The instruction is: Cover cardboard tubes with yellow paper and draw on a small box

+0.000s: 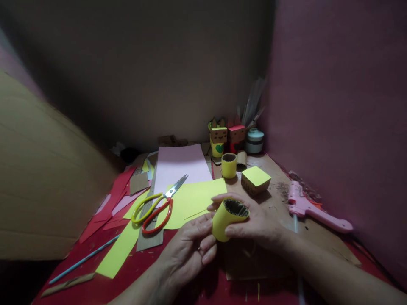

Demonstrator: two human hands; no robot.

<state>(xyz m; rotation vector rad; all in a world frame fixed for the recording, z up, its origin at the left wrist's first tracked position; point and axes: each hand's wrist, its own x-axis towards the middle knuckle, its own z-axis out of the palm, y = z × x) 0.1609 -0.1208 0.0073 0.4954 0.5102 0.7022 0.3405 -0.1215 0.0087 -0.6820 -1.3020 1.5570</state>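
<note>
A short cardboard tube (220, 223) wrapped in yellow paper is tilted between my hands, its brown hollow end facing up and right. My left hand (190, 239) pinches its left side with thumb and fingers. Around the right side curls my right hand (259, 222), thumb in front and fingers behind. Just past them stand a second yellow tube (229, 167) and a cardboard box (255, 180) with a yellow top. Scissors (168, 197) with one yellow and one red handle lie on a yellow sheet (193, 195) to the left, blades half apart.
A pink glue gun (305, 207) lies at the right. Two decorated paper figures (218, 142) and a teal jar (255, 140) stand at the back. Pink paper (181, 163), red strips (111, 201) and a blue stick (84, 259) lie left. A large cardboard panel (47, 169) flanks the table.
</note>
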